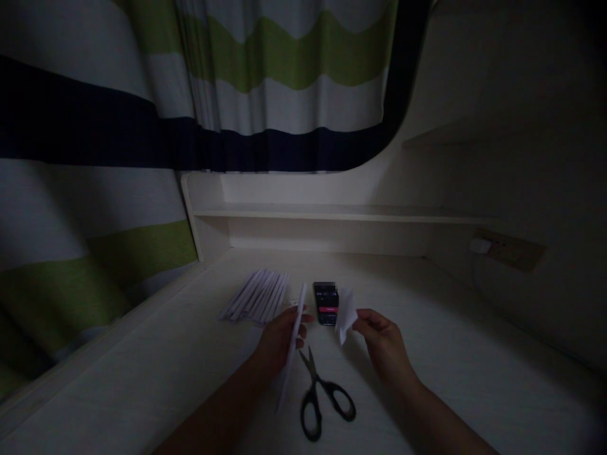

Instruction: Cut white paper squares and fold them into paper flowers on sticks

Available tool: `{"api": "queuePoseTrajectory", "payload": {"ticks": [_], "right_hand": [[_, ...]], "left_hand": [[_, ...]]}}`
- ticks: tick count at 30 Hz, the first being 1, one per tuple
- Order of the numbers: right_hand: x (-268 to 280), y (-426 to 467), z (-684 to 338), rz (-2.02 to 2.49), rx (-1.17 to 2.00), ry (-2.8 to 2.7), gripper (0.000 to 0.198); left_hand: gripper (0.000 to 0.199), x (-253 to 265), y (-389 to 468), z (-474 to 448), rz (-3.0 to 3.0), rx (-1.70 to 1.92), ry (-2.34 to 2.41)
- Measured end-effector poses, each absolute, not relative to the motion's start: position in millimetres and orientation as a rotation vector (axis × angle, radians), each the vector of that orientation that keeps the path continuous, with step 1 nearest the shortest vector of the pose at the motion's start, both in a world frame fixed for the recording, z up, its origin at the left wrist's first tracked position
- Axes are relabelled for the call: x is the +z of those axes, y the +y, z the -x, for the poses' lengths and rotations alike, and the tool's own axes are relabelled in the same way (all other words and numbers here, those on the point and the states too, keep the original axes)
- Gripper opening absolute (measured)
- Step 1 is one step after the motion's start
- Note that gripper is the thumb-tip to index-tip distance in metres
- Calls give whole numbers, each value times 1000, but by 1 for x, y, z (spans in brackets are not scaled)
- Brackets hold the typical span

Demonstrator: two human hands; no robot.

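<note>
My left hand (279,338) is closed around a thin white rolled paper tube (297,325), which stands tilted with its upper end leaning away. Between the thumb and fingers of my right hand (379,338) is a small folded piece of white paper (346,316), held above the table. A pair of scissors (315,379) with black handles lies between my forearms, its blades slightly apart and pointing away from me. Left of my left hand, several similar paper tubes (258,296) lie side by side in a pile.
A phone (325,303) with a lit screen lies behind the hands on the pale table (199,385). A low shelf (332,213) runs along the back. Striped curtains (289,76) hang behind and at left. A wall socket (509,249) with a white plug is at right.
</note>
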State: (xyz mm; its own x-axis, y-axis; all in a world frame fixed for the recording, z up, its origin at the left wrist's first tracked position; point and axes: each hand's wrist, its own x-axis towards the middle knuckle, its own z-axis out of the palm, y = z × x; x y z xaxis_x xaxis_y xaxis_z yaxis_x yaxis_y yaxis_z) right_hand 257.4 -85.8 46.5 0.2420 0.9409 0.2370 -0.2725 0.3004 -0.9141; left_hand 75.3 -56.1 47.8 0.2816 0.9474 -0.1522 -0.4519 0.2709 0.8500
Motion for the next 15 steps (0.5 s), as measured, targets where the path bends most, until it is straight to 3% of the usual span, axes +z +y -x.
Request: {"api": "queuePoseTrajectory", "payload": {"ticks": [7,15], "right_hand": [[41,-84,-259,884,949,-1004,13],[45,-83,-268,847,879,-983,12]], "left_hand": [[38,48,-58,-75,-888,993,726],[21,52,-65,-78,-845,1067,705]]}}
